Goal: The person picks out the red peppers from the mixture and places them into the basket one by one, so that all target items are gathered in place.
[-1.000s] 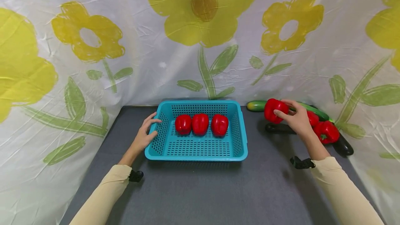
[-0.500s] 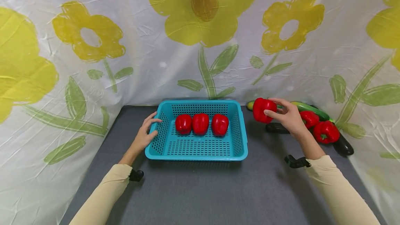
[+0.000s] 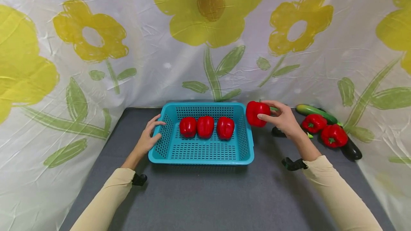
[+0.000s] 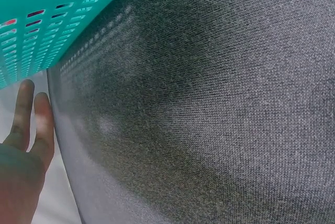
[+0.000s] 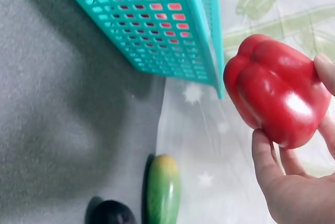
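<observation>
At the right rim of the blue basket, we hold a red pepper

We grip this pepper from its right side with our right hand: the thumb lies across the near face and the fingers reach round behind, parted about as wide as the pepper itself. We judge that such a rounded hold suits the smooth, bulging skin, which a narrow pinch might let slip. Raised off the table, the pepper overlaps the basket's right edge near its far corner in the head view; whether the two touch, we cannot tell.

So the pepper sits within the curl of our right thumb and fingers, well apart from our left hand, with the basket between. Loosely spread at the left rim, that hand carries nothing; we suppose it is there to steady the basket.

Inside, three peppers stand in a row, perhaps so that they keep one another from rolling. Right of our right hand, two more peppers lie near a long green vegetable and a dark eggplant. Behind everything hangs a pale cloth printed with yellow flowers.
</observation>
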Tool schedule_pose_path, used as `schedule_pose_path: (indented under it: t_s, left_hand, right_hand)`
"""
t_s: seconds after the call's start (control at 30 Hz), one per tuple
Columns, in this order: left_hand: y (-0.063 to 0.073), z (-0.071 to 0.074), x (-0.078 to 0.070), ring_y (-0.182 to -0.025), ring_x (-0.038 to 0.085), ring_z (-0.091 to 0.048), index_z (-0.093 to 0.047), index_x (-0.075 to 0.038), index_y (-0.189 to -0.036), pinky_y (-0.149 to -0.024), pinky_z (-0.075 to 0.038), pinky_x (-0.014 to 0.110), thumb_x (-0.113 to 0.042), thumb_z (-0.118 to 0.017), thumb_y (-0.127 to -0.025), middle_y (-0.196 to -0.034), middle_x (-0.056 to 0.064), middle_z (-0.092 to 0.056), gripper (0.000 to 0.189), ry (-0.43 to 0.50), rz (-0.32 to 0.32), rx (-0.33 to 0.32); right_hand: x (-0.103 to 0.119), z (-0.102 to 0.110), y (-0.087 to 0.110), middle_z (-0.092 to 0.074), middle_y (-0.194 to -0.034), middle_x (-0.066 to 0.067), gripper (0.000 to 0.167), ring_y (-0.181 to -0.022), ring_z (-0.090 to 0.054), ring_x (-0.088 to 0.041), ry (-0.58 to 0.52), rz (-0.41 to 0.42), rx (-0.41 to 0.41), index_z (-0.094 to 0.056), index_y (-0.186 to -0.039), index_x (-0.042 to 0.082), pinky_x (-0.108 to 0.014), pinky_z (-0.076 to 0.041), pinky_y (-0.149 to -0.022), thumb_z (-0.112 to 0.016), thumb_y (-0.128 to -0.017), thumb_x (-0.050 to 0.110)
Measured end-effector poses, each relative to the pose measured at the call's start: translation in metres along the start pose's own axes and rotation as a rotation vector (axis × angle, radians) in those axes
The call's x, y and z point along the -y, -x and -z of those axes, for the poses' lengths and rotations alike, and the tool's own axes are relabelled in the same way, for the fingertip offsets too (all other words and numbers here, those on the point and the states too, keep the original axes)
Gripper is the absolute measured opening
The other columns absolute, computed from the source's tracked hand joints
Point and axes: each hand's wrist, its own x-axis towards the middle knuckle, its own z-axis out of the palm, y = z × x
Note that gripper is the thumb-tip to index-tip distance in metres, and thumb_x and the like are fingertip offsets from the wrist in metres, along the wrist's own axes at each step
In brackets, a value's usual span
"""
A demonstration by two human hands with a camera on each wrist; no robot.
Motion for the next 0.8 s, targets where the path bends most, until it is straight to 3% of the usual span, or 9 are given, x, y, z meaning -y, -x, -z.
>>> schedule_pose_path:
  t_s: [0.23, 0.5, 0.8]
  left_hand:
    - [0.000, 0.001, -0.005, -0.138, 0.059, -0.022, -0.057, 0.014, -0.123, -0.094, -0.033, 0.066, 0.022, -0.049, -0.087, -0.155, 0.038, -0.023, 0.038, 0.005, 0.016, -0.002]
    - [0.000, 0.001, -0.004, -0.139, 0.057, -0.022, -0.057, 0.014, -0.123, -0.096, -0.033, 0.068, 0.022, -0.049, -0.086, -0.155, 0.037, -0.023, 0.038, 0.002, 0.036, -0.006]
    - [0.000, 0.000, -0.006, -0.138, 0.059, -0.022, -0.056, 0.017, -0.122, -0.096, -0.032, 0.069, 0.022, -0.049, -0.086, -0.154, 0.039, -0.023, 0.037, 0.009, 0.020, -0.005]
  right_hand:
    - [0.004, -0.012, -0.010, -0.049, -0.144, -0.022, 0.055, -0.127, -0.048, -0.049, 0.015, 0.018, 0.035, -0.053, -0.144, 0.000, -0.035, -0.054, -0.081, -0.073, -0.094, 0.010]
    - [0.010, -0.026, -0.016, -0.056, -0.137, -0.016, 0.052, -0.120, -0.055, -0.041, -0.040, 0.059, 0.066, -0.058, -0.140, 0.004, -0.035, -0.055, -0.081, -0.075, -0.092, 0.012]
    - [0.013, -0.037, -0.025, -0.057, -0.134, -0.018, 0.049, -0.108, -0.064, -0.039, -0.089, 0.059, 0.127, -0.057, -0.138, 0.002, -0.052, -0.054, -0.085, -0.074, -0.093, 0.009]
